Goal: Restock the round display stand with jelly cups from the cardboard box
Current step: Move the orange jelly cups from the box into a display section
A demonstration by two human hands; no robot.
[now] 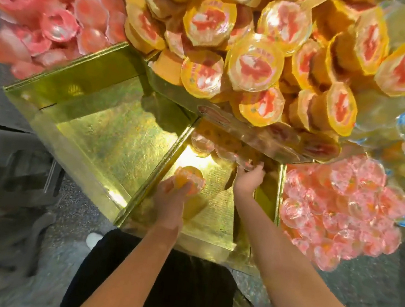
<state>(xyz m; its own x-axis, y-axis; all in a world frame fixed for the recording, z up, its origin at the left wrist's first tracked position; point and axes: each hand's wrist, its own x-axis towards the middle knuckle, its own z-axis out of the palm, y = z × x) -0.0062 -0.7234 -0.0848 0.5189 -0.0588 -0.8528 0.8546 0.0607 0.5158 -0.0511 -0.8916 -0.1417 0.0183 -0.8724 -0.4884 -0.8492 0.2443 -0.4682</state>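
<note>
My left grip wraps an orange jelly cup over the gold bay, right grip pinching a cup in the back row, pink cups right, yellow pile overhanging the reach, empty bay left.

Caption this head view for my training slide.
Left hand holds an orange jelly cup over a gold shelf; right hand arranges cups.

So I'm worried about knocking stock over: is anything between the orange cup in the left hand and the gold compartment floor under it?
Nothing visible. The left hand holds the orange jelly cup over bare gold floor; the few cups sit at the back.
</note>
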